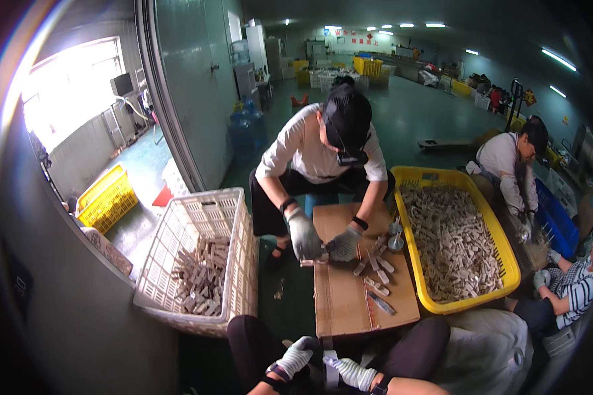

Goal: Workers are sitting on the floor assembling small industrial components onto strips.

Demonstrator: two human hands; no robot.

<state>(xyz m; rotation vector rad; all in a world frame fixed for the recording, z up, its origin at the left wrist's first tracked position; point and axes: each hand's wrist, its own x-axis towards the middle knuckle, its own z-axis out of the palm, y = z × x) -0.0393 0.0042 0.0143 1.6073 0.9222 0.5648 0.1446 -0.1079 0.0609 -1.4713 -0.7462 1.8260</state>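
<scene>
Both my hands wear striped white gloves and stay low at the bottom, between my dark-trousered knees. My left hand is closed with its fingers curled; whatever it holds cannot be made out. My right hand is closed too, its fingertips lying over a pale upright strip below the cardboard's near edge. Whether it grips the strip is unclear. Just ahead is a cardboard-topped work surface, with several flat greyish pieces and a slim tool on its right side.
Across the cardboard, a seated co-worker in grey gloves handles a small piece. A white crate of metallic pieces stands left, and a yellow crate full of similar pieces right. Two more people work at the far right beside a blue bin.
</scene>
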